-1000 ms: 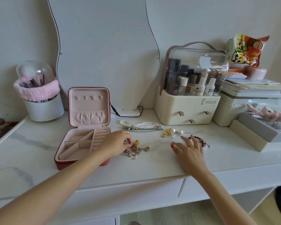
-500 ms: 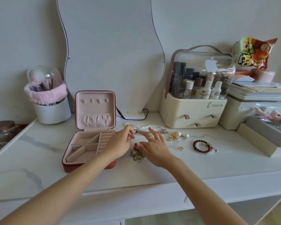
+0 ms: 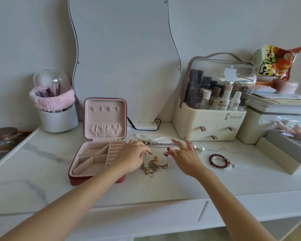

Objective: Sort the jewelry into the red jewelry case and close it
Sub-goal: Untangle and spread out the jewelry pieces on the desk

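Note:
The red jewelry case (image 3: pixel 94 180) lies open on the white vanity, its pink lid (image 3: pixel 104 117) upright and its compartments bare. My left hand (image 3: pixel 132 157) hovers over the case's right edge with loosely curled fingers and nothing visible in them. Just right of it lies a tangled gold charm chain (image 3: pixel 153 166). My right hand (image 3: pixel 184 155) has spread fingers, its thumb tip touching a small dark ring (image 3: pixel 165 153). Behind both hands lie a pearl necklace (image 3: pixel 156 138) and a silver chain (image 3: pixel 162 145). A red bead bracelet (image 3: pixel 217 160) and pearl earrings (image 3: pixel 200 148) sit further right.
A wavy mirror (image 3: pixel 125 58) with a black cable stands at the back. A cosmetics organiser (image 3: pixel 210 126) is back right, with stacked boxes (image 3: pixel 276 153) beside it. A brush holder (image 3: pixel 57 117) sits back left. The vanity's front edge (image 3: pixel 146 204) runs below my arms.
My right hand came in from the bracelet to the middle, then drew slightly right. My left hand dropped back from the necklaces toward the case's edge. The small ring now sits under my right thumb.

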